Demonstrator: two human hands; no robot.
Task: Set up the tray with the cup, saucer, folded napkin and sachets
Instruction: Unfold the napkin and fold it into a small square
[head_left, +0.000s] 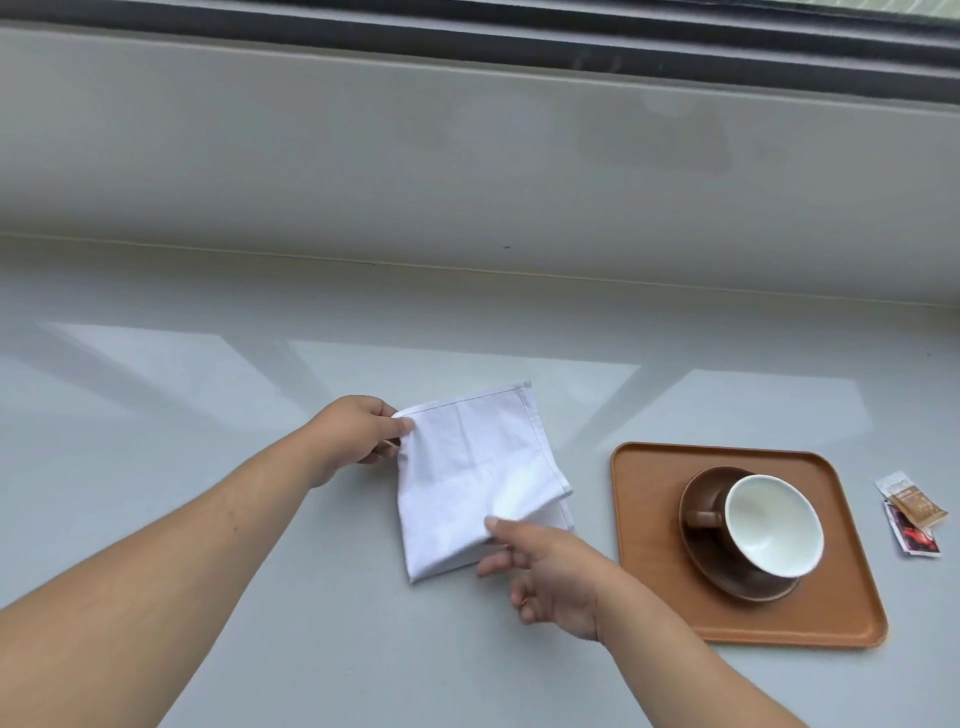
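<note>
A white cloth napkin (470, 478) lies partly folded on the grey counter, left of the tray. My left hand (353, 441) pinches its upper left corner. My right hand (545, 571) pinches the napkin's lower right edge between thumb and fingers. An orange-brown square tray (649, 571) sits to the right. On it stands a brown saucer (727, 577) with a brown cup (769, 525), white inside, its handle pointing left. Two sachets (911, 517), one brown and white, one red, lie on the counter right of the tray.
The glossy grey counter (208, 519) runs back to a pale wall ledge (467, 156) under a dark window frame.
</note>
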